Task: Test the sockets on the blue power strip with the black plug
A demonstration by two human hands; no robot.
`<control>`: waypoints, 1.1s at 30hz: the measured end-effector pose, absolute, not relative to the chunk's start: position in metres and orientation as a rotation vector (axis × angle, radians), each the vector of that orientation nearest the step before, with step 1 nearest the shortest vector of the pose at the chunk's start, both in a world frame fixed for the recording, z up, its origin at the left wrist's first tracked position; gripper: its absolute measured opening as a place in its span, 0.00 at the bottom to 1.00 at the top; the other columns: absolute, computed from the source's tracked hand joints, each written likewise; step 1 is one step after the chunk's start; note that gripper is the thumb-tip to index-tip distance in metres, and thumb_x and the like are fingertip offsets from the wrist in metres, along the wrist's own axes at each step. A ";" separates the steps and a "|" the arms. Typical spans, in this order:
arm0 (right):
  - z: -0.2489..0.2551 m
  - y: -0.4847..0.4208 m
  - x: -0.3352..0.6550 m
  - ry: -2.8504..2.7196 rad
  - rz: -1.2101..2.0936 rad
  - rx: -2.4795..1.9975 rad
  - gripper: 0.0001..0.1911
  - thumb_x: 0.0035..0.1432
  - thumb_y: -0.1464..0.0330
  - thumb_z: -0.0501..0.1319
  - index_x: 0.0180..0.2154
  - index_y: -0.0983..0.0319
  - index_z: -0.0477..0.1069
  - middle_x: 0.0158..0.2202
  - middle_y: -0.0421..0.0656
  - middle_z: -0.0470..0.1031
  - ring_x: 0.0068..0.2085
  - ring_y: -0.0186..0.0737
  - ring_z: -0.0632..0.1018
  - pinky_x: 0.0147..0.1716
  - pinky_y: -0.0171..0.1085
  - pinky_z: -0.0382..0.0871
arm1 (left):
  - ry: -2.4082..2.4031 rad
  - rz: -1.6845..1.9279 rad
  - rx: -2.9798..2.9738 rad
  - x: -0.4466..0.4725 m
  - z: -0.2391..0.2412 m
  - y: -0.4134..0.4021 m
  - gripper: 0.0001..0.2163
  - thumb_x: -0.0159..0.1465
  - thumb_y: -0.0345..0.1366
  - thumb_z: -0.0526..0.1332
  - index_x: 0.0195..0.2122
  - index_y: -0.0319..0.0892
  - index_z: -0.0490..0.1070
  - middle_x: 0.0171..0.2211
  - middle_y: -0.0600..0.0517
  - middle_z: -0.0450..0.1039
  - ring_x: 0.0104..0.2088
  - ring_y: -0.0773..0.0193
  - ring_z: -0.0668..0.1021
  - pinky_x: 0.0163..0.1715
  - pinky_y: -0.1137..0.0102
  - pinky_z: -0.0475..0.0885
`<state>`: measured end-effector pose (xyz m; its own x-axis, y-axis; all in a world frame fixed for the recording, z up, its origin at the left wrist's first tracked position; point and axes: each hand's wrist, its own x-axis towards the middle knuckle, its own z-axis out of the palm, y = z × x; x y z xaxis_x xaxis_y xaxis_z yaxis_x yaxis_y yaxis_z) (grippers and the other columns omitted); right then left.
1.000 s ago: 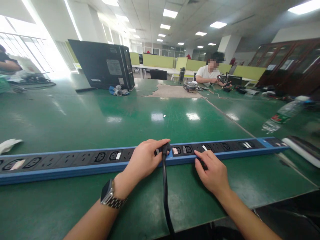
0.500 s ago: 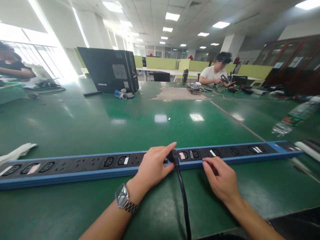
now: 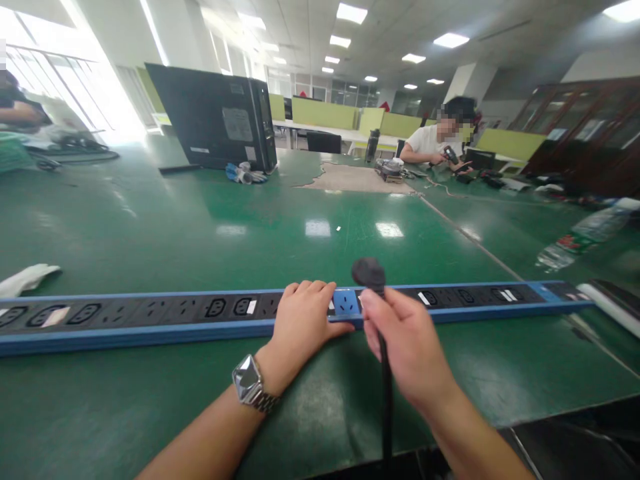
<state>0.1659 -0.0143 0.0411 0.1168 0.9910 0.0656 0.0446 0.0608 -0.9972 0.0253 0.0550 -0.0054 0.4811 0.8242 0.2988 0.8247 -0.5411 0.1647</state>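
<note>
Just below the right grip (image 3: pixel 410 347), the near edge of the green desk (image 3: pixel 270 227) slanted upward to the right. That grip was clamped on a black plug (image 3: pixel 369 272), raised off the socket, its cord (image 3: pixel 386 413) hanging toward the edge. Left of it, the left grip (image 3: pixel 306 313) clasped the blue power strip (image 3: pixel 150 312); 1 blue socket (image 3: pixel 347 303) showed between the 2 grips. Beyond them, broad green surface reached a bare patch (image 3: pixel 350 179), with a bottle (image 3: pixel 580 237) off right, a computer case (image 3: pixel 215 127) farther left and partitions (image 3: pixel 325 113) behind.
</note>
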 end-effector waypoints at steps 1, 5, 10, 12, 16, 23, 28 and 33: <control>0.052 -0.019 0.177 -1.205 1.033 -1.267 0.23 0.59 0.49 0.58 0.24 0.61 0.62 0.16 0.34 0.60 0.17 0.27 0.61 0.17 0.29 0.54 | -1.507 -0.542 -2.698 0.026 -0.005 0.055 0.24 0.56 0.52 0.67 0.48 0.42 0.72 0.45 0.45 0.78 0.46 0.48 0.77 0.47 0.56 0.68; 0.065 -0.019 0.236 -1.211 1.003 -1.694 0.22 0.58 0.51 0.56 0.24 0.61 0.64 0.14 0.34 0.60 0.15 0.29 0.61 0.15 0.30 0.53 | -1.524 -0.528 -2.680 0.027 -0.004 0.054 0.30 0.53 0.55 0.68 0.52 0.41 0.70 0.48 0.44 0.76 0.48 0.47 0.76 0.50 0.54 0.67; 0.033 -0.002 0.286 -1.410 0.805 -2.188 0.21 0.62 0.56 0.49 0.21 0.60 0.60 0.15 0.37 0.59 0.18 0.33 0.63 0.20 0.33 0.55 | -1.508 -0.515 -2.686 0.028 -0.004 0.053 0.30 0.54 0.55 0.68 0.52 0.40 0.70 0.48 0.44 0.76 0.48 0.47 0.75 0.50 0.54 0.67; 0.031 0.002 0.290 -1.637 0.607 -2.263 0.22 0.62 0.57 0.48 0.20 0.60 0.60 0.18 0.41 0.64 0.22 0.35 0.67 0.24 0.34 0.56 | -1.506 -0.520 -2.680 0.028 -0.003 0.053 0.29 0.55 0.55 0.67 0.51 0.41 0.70 0.48 0.44 0.76 0.48 0.47 0.75 0.49 0.55 0.67; 0.040 0.005 0.287 -1.966 0.400 -2.340 0.22 0.61 0.60 0.48 0.18 0.61 0.60 0.22 0.45 0.68 0.26 0.38 0.68 0.28 0.36 0.55 | -1.499 -0.523 -2.683 0.028 -0.004 0.053 0.29 0.55 0.55 0.67 0.52 0.40 0.70 0.48 0.44 0.76 0.48 0.48 0.75 0.49 0.54 0.67; 0.040 0.013 0.284 -2.035 0.463 -2.407 0.20 0.60 0.61 0.47 0.19 0.60 0.63 0.20 0.44 0.67 0.24 0.38 0.68 0.26 0.35 0.54 | -1.480 -0.538 -2.675 0.028 -0.007 0.053 0.30 0.56 0.55 0.66 0.52 0.39 0.69 0.47 0.44 0.76 0.48 0.47 0.75 0.50 0.53 0.66; 0.032 -0.003 0.284 -1.930 0.369 -2.246 0.26 0.61 0.54 0.45 0.21 0.61 0.68 0.20 0.44 0.70 0.26 0.40 0.72 0.28 0.35 0.57 | -1.502 -0.536 -2.670 0.028 -0.006 0.053 0.28 0.54 0.56 0.66 0.49 0.42 0.71 0.45 0.45 0.76 0.47 0.48 0.75 0.49 0.54 0.66; 0.063 -0.022 0.309 -1.615 0.091 -2.180 0.28 0.61 0.49 0.46 0.24 0.61 0.70 0.18 0.41 0.67 0.24 0.40 0.70 0.28 0.36 0.57 | -1.499 -0.531 -2.668 0.028 -0.006 0.053 0.29 0.55 0.56 0.66 0.50 0.41 0.71 0.45 0.44 0.76 0.47 0.47 0.75 0.49 0.54 0.66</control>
